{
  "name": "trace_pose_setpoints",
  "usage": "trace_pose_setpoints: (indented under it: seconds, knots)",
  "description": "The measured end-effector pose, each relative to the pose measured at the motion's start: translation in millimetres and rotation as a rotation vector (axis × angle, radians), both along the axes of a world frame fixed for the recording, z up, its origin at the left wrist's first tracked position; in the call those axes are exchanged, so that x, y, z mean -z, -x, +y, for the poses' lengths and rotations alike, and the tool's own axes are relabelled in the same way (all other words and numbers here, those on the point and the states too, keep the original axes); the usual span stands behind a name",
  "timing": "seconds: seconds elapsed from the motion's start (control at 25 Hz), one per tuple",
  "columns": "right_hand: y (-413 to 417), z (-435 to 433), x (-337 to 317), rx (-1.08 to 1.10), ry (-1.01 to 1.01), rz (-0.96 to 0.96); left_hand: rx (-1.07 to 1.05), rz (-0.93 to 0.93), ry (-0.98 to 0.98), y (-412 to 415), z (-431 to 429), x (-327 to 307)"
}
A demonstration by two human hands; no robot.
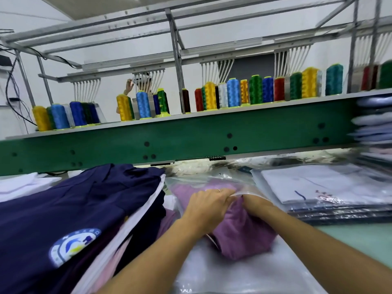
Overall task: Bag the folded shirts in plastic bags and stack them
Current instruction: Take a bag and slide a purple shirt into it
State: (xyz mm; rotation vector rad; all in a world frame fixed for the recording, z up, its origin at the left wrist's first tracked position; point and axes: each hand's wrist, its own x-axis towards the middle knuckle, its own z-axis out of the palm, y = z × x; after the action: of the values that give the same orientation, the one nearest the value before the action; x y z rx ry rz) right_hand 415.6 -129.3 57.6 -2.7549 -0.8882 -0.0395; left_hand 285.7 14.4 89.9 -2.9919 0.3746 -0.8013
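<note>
Head view: left hand [209, 205] fingers are pinching the clear rim of the plastic bag [191, 182].
Right hand [256, 203]: fingers are curling into the soft purple shirt [239, 236] lying half inside it, centre.
Edges: navy shirt pile [74, 209] is crowding at 9 o'clock, glossy bagged stack [318, 187] at 2 o'clock.
Open room: bare desk [364, 234] is showing at 4 o'clock.

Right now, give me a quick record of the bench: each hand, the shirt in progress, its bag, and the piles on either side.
left hand: pinches the plastic bag at its open edge
right hand: on the purple shirt at the bag mouth; fingers hidden
purple shirt: far part inside the bag, near part out
unbagged pile: left, navy shirt on top
bagged stack: right, white shirt on top
</note>
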Motion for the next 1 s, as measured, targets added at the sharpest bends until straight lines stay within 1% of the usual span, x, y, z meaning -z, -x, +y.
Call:
trace_pose_setpoints:
  seconds: [0.12,0.24,0.32,0.36,0.4,0.52,0.6,0.68,0.8,0.88,0.96,1.0]
  knots:
    - [1.2,1.4,19.4,-0.104,0.106,-0.007,-0.001,0.025,-0.016,4.9,2.6,4.0]
    - [5.1,10.5,26.2,-0.169,0.109,-0.025,0.037,0.077,-0.045,8.5,1.4,8.0]
    - [4.3,15.7,30.0,-0.165,0.092,-0.017,0.049,0.099,-0.065,10.4,1.5,9.6]
    - [0.9,16.6,34.0,-0.172,0.127,-0.078,0.056,0.104,-0.081,10.1,2.2,10.7]
    - [-1.8,18.0,38.0,-0.150,0.134,-0.095,0.063,0.108,-0.100,9.9,3.6,12.2]
    - [-8.1,20.3,42.4,0.089,0.192,-0.205,0.078,0.114,-0.134,11.5,5.7,18.7]
    - [-7.4,20.4,37.4,0.122,0.207,-0.217,0.083,0.125,-0.148,12.8,6.4,21.1]
    - [1.7,14.8,33.7,0.096,0.244,-0.231,0.077,0.156,-0.147,14.8,5.6,25.7]
    - [34.0,-10.1,25.2,-0.004,0.298,-0.137,-0.029,0.289,-0.184,19.4,4.5,35.7]
    - [61.9,-37.2,19.9,-0.123,0.288,-0.044,-0.102,0.399,-0.174,23.6,3.9,42.7]
    - [82.5,-67.5,12.5,-0.179,0.266,0.024,-0.122,0.424,-0.143,27.4,6.3,46.9]
    - [88.9,-80.5,9.4,-0.189,0.266,0.013,-0.118,0.413,-0.129,29.2,8.4,48.1]
